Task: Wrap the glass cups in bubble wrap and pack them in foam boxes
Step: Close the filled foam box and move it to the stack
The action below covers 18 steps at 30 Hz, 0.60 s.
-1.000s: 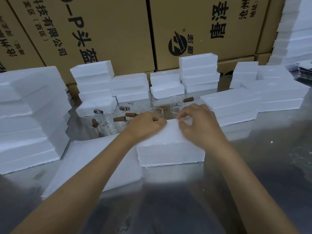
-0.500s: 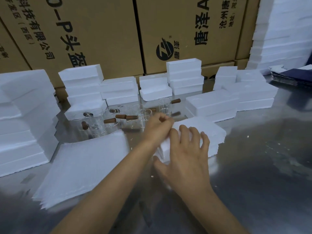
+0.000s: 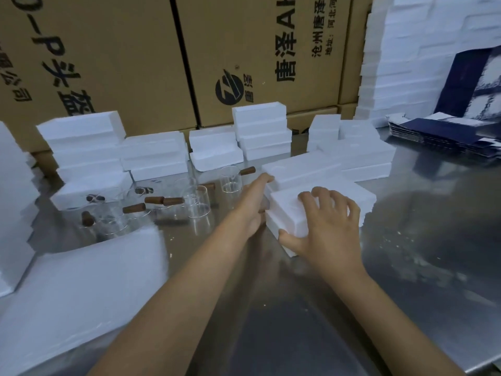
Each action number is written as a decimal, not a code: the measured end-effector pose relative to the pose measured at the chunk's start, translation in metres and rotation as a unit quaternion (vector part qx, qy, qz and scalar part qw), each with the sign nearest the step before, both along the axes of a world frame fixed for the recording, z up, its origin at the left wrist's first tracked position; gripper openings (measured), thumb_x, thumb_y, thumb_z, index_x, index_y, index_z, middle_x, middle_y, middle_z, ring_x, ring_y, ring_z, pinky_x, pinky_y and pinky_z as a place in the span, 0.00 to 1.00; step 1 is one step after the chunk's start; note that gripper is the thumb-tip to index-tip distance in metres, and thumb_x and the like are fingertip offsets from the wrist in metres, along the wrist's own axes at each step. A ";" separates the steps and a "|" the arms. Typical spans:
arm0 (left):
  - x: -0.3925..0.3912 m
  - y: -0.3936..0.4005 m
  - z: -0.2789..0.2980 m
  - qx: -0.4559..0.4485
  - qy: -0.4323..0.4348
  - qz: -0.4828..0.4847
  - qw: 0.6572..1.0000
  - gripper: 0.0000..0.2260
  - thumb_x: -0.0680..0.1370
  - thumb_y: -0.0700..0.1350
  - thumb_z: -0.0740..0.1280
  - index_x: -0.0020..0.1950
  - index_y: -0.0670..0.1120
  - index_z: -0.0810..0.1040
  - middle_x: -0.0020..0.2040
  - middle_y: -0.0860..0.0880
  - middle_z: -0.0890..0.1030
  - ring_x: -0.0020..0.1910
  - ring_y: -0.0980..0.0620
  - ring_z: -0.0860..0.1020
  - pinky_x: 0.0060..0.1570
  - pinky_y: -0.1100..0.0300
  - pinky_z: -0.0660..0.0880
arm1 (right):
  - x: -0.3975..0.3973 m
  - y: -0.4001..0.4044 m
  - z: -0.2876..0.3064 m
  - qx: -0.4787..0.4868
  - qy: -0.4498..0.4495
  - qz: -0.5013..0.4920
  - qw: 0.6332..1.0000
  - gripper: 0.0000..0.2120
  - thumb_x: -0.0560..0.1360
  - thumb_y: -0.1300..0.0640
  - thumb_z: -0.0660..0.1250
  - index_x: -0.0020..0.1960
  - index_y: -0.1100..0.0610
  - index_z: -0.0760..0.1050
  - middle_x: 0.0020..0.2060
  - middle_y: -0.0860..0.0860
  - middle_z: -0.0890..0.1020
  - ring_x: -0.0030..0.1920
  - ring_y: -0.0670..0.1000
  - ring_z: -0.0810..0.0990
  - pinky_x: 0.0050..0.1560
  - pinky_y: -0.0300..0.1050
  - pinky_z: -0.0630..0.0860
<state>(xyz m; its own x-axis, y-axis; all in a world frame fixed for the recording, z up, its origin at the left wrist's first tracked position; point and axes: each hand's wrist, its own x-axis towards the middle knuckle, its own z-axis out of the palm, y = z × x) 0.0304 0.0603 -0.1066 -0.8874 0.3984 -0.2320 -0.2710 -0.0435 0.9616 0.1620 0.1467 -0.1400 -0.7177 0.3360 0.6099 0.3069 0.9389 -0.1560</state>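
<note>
Foam box (image 3: 322, 202) sits closed on the steel surface (image 3: 406, 267), gripped by the right hand (image 3: 329, 226) with its fingers (image 3: 325, 198) curled over the lid and thumb hooked on the near end, while the left hand (image 3: 253, 204) lies with straight fingers along its left side. Sliding it beside the other foam boxes (image 3: 360, 161) seems the step in hand; keep both hands low and the lid pressed down. Unwrapped glass cups (image 3: 199, 203) stand just left, so steer clear of them.
</note>
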 end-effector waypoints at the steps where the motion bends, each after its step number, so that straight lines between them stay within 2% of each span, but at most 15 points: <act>1: -0.003 0.003 -0.002 -0.005 -0.003 -0.010 1.000 0.12 0.77 0.51 0.67 0.57 0.47 0.76 0.46 0.46 0.78 0.42 0.49 0.79 0.38 0.60 0.77 | -0.006 0.009 -0.001 -0.001 0.001 0.004 1.000 0.30 0.65 0.37 0.70 0.58 0.56 0.76 0.58 0.56 0.77 0.61 0.61 0.74 0.65 0.60 0.63; 3: -0.010 0.010 -0.008 -0.003 -0.006 -0.018 1.000 0.18 0.77 0.53 0.67 0.64 0.47 0.75 0.54 0.43 0.80 0.54 0.44 0.80 0.53 0.53 0.79 | -0.020 0.025 -0.003 -0.020 -0.004 0.021 1.000 0.32 0.66 0.37 0.71 0.62 0.55 0.74 0.61 0.55 0.75 0.63 0.60 0.72 0.69 0.60 0.59; 4: -0.012 0.013 -0.011 0.001 -0.005 -0.014 1.000 0.18 0.78 0.54 0.66 0.65 0.47 0.75 0.56 0.43 0.81 0.56 0.44 0.80 0.56 0.53 0.78 | -0.028 0.032 -0.004 -0.035 -0.007 0.035 0.999 0.33 0.66 0.38 0.72 0.64 0.55 0.73 0.63 0.55 0.74 0.66 0.59 0.70 0.72 0.60 0.55; 6: -0.016 0.019 -0.018 0.015 -0.005 0.011 1.000 0.14 0.79 0.55 0.63 0.56 0.47 0.77 0.45 0.47 0.84 0.48 0.49 0.81 0.48 0.58 0.77 | -0.042 0.042 -0.007 -0.056 0.000 0.060 0.997 0.34 0.66 0.39 0.72 0.66 0.55 0.71 0.64 0.54 0.72 0.68 0.57 0.66 0.75 0.59 0.49; 8: -0.018 0.025 -0.024 0.029 -0.006 0.056 0.998 0.12 0.80 0.55 0.61 0.44 0.48 0.75 0.33 0.51 0.80 0.37 0.53 0.77 0.40 0.62 0.73 | -0.056 0.051 -0.009 -0.058 0.010 0.066 0.996 0.35 0.67 0.37 0.70 0.67 0.55 0.69 0.65 0.54 0.70 0.69 0.56 0.64 0.75 0.58 0.46; 10: -0.022 0.031 -0.028 0.024 0.011 0.090 0.996 0.14 0.81 0.54 0.59 0.38 0.49 0.69 0.34 0.51 0.72 0.34 0.54 0.70 0.37 0.63 0.67 | -0.071 0.056 -0.011 -0.057 0.009 0.056 0.997 0.35 0.68 0.36 0.68 0.68 0.54 0.67 0.66 0.54 0.68 0.69 0.56 0.63 0.76 0.58 0.45; 12: -0.026 0.035 -0.030 0.022 0.030 0.102 0.994 0.15 0.81 0.53 0.58 0.36 0.51 0.66 0.34 0.51 0.68 0.32 0.55 0.67 0.36 0.63 0.64 | -0.087 0.060 -0.011 -0.053 0.005 0.044 0.998 0.36 0.69 0.35 0.68 0.69 0.54 0.65 0.67 0.54 0.67 0.70 0.56 0.62 0.76 0.58 0.43; 18: -0.042 0.033 -0.042 0.047 0.047 0.076 0.995 0.10 0.80 0.50 0.58 0.39 0.54 0.71 0.36 0.53 0.65 0.35 0.57 0.65 0.38 0.64 0.63 | -0.125 0.072 -0.011 -0.052 -0.005 0.029 0.998 0.36 0.70 0.36 0.68 0.70 0.54 0.64 0.68 0.54 0.66 0.71 0.56 0.60 0.76 0.58 0.41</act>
